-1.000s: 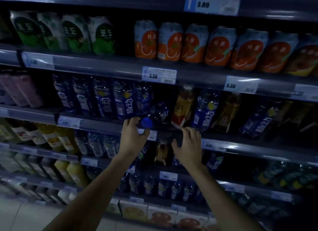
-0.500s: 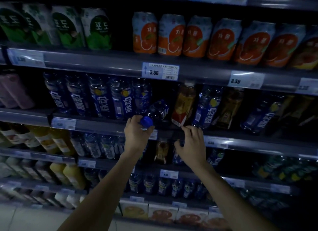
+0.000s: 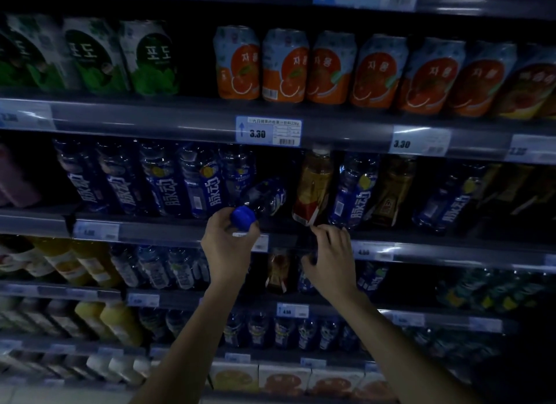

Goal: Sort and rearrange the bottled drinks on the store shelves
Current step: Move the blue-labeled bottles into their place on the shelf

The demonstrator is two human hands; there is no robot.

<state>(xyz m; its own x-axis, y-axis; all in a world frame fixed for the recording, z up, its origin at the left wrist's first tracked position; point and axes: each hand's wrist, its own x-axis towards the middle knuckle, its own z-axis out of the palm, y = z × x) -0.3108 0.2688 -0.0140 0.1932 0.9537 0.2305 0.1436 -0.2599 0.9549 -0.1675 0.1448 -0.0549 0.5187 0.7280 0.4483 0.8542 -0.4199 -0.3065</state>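
- Grips with the left hand [image 3: 228, 247], at the centre of the frame, the round blue screw cap [image 3: 243, 218] of a clear plastic bottle with a dark blue label [image 3: 266, 196]; fingers curled around the cap from below and the left.
- Holds that bottle tipped on its side on the grey middle shelf [image 3: 168, 232], cap toward the camera, base pointing back into the gap just right of a row of upright blue-labelled bottles [image 3: 168, 187].
- Holds the right hand [image 3: 331, 259], just right of centre, at the front rail of the same shelf, well apart from the left; fingers [image 3: 326, 233] loosely bent, closed on nothing; contact with the rail: cannot tell.
- Just above those fingertips: a tilted amber tea bottle with a red-and-yellow label [image 3: 313, 190], lower corner near the shelf edge.
- Right of it: one more upright blue-labelled bottle [image 3: 355, 190].
- On the rail above both hands: a white price tag reading 3.30 [image 3: 268, 131].
- Upper centre and upper right: orange-and-pale-blue drink cans [image 3: 285, 65]; upper left: green-and-white cans [image 3: 150, 57].
- Lower left, dim: yellow juice bottles [image 3: 120, 325].
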